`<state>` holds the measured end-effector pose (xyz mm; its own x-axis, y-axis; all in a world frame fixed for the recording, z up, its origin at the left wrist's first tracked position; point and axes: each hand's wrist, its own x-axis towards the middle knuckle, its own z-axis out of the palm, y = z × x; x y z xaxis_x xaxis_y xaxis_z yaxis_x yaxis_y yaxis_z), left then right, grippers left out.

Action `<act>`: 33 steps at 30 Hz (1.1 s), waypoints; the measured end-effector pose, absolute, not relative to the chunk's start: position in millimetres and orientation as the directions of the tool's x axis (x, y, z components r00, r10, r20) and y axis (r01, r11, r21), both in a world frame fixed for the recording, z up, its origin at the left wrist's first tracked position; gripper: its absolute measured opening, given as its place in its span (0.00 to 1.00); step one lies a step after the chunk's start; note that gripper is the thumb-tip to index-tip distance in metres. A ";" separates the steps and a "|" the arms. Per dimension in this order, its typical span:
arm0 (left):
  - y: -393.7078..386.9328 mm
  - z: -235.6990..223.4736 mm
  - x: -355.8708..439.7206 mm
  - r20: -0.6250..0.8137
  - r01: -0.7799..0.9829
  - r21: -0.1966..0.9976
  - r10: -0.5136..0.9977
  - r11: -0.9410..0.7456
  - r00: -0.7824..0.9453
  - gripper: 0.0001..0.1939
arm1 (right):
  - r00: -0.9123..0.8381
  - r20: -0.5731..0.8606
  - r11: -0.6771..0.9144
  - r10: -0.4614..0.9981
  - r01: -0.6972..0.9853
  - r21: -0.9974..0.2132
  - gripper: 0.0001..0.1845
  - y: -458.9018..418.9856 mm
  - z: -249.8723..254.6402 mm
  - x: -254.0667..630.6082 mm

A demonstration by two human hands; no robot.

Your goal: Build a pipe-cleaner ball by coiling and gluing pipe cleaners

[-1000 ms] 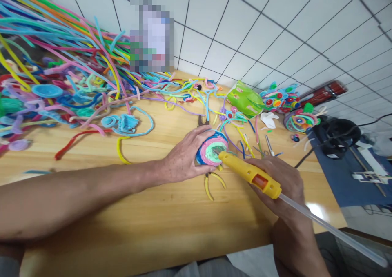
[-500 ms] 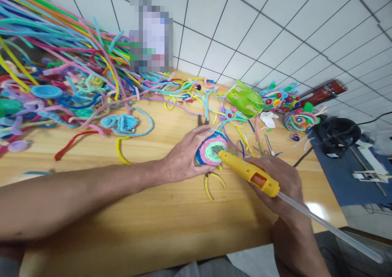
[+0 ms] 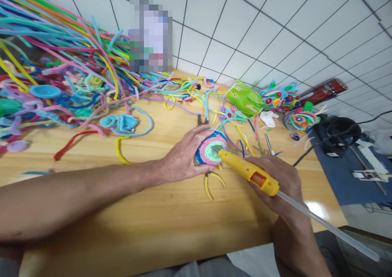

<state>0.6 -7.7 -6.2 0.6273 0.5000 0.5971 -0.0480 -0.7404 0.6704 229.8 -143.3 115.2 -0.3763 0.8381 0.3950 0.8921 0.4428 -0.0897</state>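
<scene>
My left hand [image 3: 183,152] is closed around the side of a round object coiled from pipe cleaners [image 3: 208,156], with rings of blue, pink and mint green. My right hand [image 3: 275,179] grips a yellow hot glue gun [image 3: 241,165], whose nozzle points at the mint green centre of the coil. Whether the tip touches it I cannot tell. A long translucent glue stick [image 3: 330,226] sticks out of the gun's back end. Under the coiled object lie pliers with yellow handles [image 3: 208,187], their middle hidden by it.
Heaped pipe cleaners [image 3: 70,73] cover the table's left and back. A green packet [image 3: 245,99], decorated pipe-cleaner crafts [image 3: 280,95] and a dark red flask [image 3: 324,92] stand along the tiled wall. Black headphones [image 3: 337,134] lie at the right, near a cable.
Almost nothing differs. Both hands, the coiled object and the glue gun keep their places; the end of the glue stick has shifted very slightly.
</scene>
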 end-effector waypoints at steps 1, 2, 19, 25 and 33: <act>-7.6 -6.2 0.6 0.597 -0.049 0.671 0.499 -0.740 0.629 0.49 | -0.375 0.396 0.440 0.838 0.894 -0.084 0.08 -143.4 115.1 229.9; -7.6 -6.2 0.6 0.596 -0.049 0.670 0.498 -0.740 0.630 0.49 | -0.375 0.396 0.438 0.838 0.895 -0.079 0.08 -143.6 115.0 230.1; -7.6 -5.3 0.7 0.593 -0.034 0.665 0.500 -0.746 0.630 0.50 | -0.371 0.397 0.444 0.839 0.890 -0.105 0.07 -143.3 115.4 232.4; -7.4 -5.4 1.1 0.601 -0.043 0.663 0.498 -0.747 0.626 0.49 | -0.342 0.393 0.414 0.854 0.903 -0.114 0.08 -142.7 113.6 234.3; -8.2 -6.1 1.6 0.595 -0.050 0.679 0.509 -0.733 0.622 0.49 | -0.335 0.406 0.411 0.850 0.905 -0.112 0.10 -143.4 114.8 240.3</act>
